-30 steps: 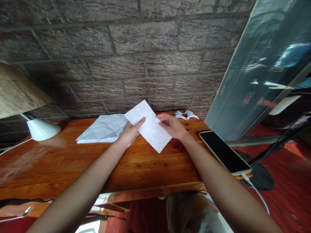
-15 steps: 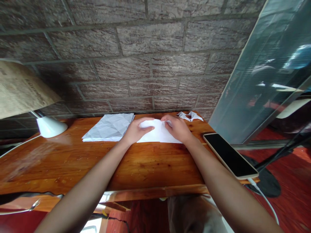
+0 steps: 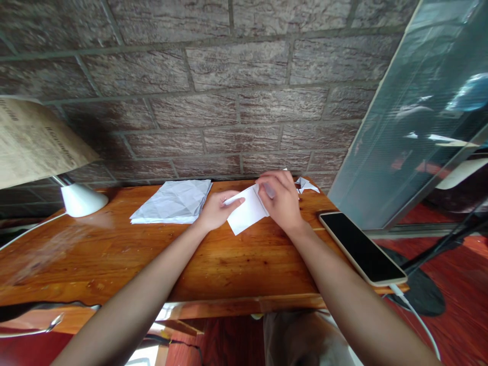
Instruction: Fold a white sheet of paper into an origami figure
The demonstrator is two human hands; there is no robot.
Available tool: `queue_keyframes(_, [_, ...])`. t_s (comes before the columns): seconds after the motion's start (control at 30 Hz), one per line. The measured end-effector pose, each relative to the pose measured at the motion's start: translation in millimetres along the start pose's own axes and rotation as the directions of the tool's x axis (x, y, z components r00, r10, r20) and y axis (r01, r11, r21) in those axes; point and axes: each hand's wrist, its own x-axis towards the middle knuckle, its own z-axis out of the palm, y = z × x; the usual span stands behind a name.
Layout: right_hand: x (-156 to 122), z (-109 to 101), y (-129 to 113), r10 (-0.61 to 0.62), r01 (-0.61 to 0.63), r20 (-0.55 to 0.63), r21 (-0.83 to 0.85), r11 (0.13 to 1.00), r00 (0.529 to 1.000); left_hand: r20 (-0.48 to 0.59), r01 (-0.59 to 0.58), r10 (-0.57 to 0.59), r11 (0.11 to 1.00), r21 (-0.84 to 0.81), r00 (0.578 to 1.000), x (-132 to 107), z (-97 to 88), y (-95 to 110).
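A folded white sheet of paper (image 3: pixel 245 215) is held just above the wooden table (image 3: pixel 229 259), near its far edge. My left hand (image 3: pixel 215 209) pinches the sheet's left side, thumb on top. My right hand (image 3: pixel 281 202) is closed on its upper right part, fingers curled over the fold. The paper's lower corner points toward me between the two hands.
A stack of crumpled white sheets (image 3: pixel 173 202) lies left of the hands. Small folded paper pieces (image 3: pixel 305 184) sit behind the right hand by the brick wall. A phone (image 3: pixel 362 247) with a cable lies at the table's right edge. A white lamp base (image 3: pixel 83 199) stands at the far left.
The open sheet was laid flat and folded over on the table. It is now a smaller folded piece, lifted and turned between both hands; the right hand has moved up over it.
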Motion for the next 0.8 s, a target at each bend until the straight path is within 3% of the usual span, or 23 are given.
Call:
queue_keyframes(0.2, [-3.0, 5.1, 2.5, 0.198, -0.209, 0.089, 0.133, 0.969, 0.976, -0.119, -0.035, 0.014, 0.984, -0.172, 0.993, 3.5, -0.2, 2.9])
queue_keyframes(0.63, [-6.7, 16.7, 6.7, 0.313, -0.363, 0.194, 0.346, 0.865, 0.93, -0.028, 0.003, -0.009, 0.984, -0.18, 1.0, 0.6, 3.5, 4.5])
queue_keyframes(0.8, [-6.9, 19.0, 5.7, 0.339, -0.4, 0.219, 0.379, 0.834, 0.915, -0.043, -0.038, 0.032, 0.987, -0.156, 0.999, 1.2, 2.9, 6.6])
